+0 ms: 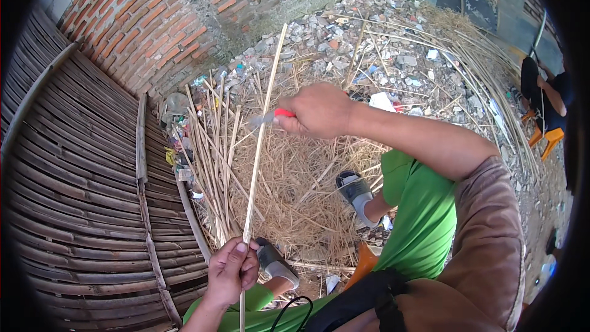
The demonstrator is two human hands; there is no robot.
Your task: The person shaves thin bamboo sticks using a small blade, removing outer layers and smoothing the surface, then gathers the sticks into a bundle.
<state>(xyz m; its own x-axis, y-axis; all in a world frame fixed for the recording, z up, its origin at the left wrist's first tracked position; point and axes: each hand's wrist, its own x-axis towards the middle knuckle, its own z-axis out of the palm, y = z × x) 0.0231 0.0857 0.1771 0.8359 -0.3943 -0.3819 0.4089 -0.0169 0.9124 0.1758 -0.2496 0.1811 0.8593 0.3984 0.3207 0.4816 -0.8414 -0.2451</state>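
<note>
My left hand (232, 268) is closed around the lower part of a long, pale bamboo strip (259, 160), which slants up and away from me. Farther up, my right hand (321, 110) grips a knife (284, 112) by its red handle. The knife's blade lies against the strip, or just beside it; its edge is too blurred to tell. Below both hands, thin straw-coloured shavings (289, 190) cover the ground between my feet.
A slatted bamboo panel (80, 178) leans at the left, with cut bamboo sticks (212, 166) beside it. Behind are a brick wall (153, 18) and rubble (405, 55). Long strips (473, 86) lie at the right, near a person (550, 92) by an orange stool (547, 141).
</note>
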